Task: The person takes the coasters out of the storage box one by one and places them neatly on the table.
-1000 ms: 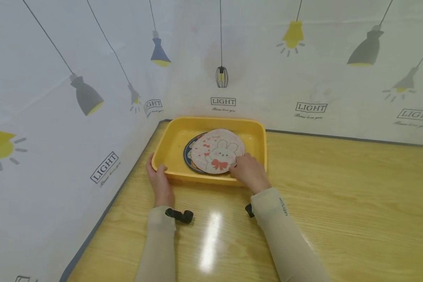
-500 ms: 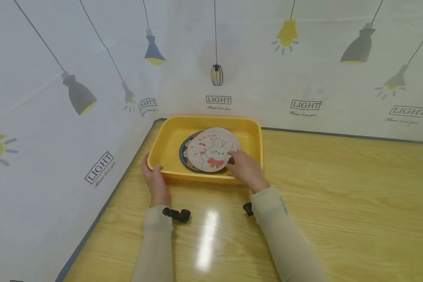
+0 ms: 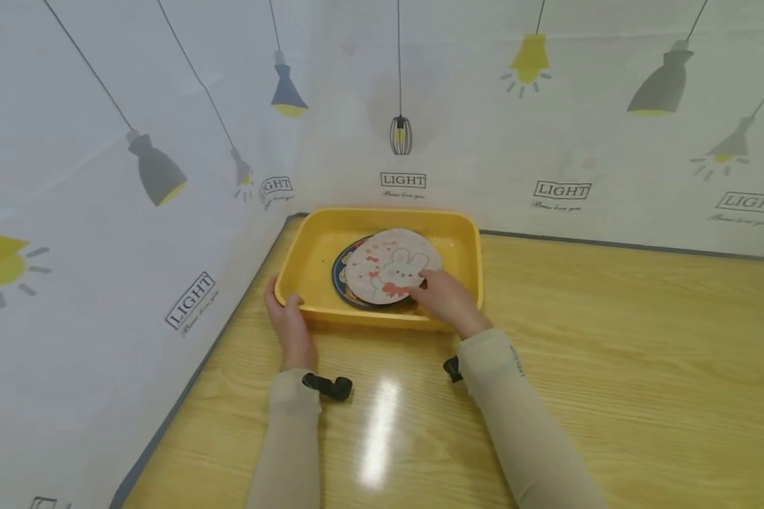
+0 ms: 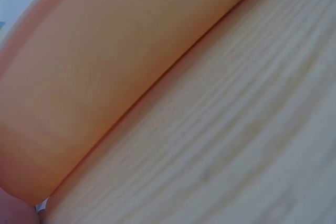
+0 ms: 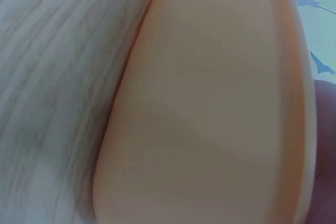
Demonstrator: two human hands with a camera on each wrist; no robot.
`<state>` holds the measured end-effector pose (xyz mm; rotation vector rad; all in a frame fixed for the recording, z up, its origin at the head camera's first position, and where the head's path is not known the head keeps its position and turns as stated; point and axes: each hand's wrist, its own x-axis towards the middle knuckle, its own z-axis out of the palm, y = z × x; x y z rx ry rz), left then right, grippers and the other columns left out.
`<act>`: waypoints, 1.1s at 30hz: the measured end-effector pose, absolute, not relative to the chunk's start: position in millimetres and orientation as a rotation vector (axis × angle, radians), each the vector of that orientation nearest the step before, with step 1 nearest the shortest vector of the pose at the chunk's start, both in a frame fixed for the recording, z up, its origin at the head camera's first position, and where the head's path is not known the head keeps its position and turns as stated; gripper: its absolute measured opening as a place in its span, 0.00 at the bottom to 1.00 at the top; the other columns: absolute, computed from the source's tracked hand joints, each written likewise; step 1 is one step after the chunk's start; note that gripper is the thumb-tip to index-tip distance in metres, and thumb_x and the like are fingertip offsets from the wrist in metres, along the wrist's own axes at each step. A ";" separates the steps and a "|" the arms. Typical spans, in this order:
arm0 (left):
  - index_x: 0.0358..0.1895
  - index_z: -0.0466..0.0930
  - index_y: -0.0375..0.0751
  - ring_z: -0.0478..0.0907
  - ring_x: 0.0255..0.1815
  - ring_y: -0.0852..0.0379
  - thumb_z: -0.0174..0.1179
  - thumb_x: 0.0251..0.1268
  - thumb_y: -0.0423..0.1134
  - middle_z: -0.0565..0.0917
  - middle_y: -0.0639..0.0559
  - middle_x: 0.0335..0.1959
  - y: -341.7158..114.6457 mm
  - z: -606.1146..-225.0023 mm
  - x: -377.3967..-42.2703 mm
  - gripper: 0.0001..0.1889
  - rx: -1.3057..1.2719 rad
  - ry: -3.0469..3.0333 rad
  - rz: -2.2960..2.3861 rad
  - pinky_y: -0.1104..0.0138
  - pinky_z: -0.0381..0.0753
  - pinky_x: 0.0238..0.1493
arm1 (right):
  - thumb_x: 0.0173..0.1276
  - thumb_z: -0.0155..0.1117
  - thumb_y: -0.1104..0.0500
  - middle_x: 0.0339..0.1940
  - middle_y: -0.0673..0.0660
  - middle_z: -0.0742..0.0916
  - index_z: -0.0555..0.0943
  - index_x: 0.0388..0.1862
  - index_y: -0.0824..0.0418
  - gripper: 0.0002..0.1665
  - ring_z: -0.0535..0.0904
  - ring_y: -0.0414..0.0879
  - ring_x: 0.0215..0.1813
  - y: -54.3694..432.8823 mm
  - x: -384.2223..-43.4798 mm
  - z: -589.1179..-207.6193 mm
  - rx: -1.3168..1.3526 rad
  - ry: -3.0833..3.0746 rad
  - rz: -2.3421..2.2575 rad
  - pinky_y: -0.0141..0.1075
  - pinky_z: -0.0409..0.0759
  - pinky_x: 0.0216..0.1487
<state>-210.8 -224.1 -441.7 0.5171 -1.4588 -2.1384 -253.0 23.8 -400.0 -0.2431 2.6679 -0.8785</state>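
Observation:
A yellow plastic tray (image 3: 315, 265) stands on the wooden table against the wall. My left hand (image 3: 289, 331) grips its near left corner, thumb over the rim and fingers round the outside. Inside the tray, a round pink mat (image 3: 366, 272) with a rabbit and red bow overlaps a round dark blue mat (image 3: 339, 279). My right hand (image 3: 448, 300) reaches over the front rim and pinches the pink mat's near right edge between thumb and fingers. Both wrist views show mostly the tray's outer wall (image 4: 105, 72); in the right one, part of the hand (image 5: 325, 156) shows beyond the rim.
White wall cloth (image 3: 477, 141) printed with lamps rises behind the tray and along the left side. The wood-grain table (image 3: 611, 353) extends to the right and front. A black camera mount (image 3: 331, 387) sits on the left wrist.
My right hand and the pink mat's near edge have risen slightly, and more of the blue mat's front edge shows beneath. The left hand keeps its grip on the tray.

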 end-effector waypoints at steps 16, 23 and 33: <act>0.61 0.59 0.49 0.64 0.57 0.53 0.43 0.47 0.25 0.65 0.52 0.59 -232.0 -454.2 -212.5 0.32 0.575 -1.485 -2.076 0.66 0.64 0.52 | 0.66 0.51 0.54 0.35 0.52 0.79 0.76 0.44 0.60 0.14 0.72 0.46 0.34 10.8 -257.6 -402.2 -0.100 2.770 -1.139 0.35 0.72 0.33; 0.62 0.57 0.50 0.63 0.58 0.54 0.43 0.47 0.26 0.63 0.53 0.60 -230.3 -452.3 -211.8 0.33 0.582 -1.503 -2.087 0.67 0.63 0.52 | 0.60 0.52 0.57 0.35 0.54 0.78 0.69 0.56 0.60 0.23 0.71 0.49 0.32 14.2 -256.4 -402.5 -0.197 2.843 -1.114 0.37 0.69 0.31; 0.59 0.60 0.53 0.64 0.57 0.54 0.43 0.46 0.26 0.65 0.55 0.57 -226.0 -453.7 -215.9 0.32 0.565 -1.535 -2.059 0.67 0.63 0.51 | 0.64 0.46 0.50 0.46 0.53 0.80 0.74 0.53 0.56 0.21 0.71 0.47 0.29 17.1 -254.5 -405.5 -0.242 2.891 -0.888 0.37 0.68 0.30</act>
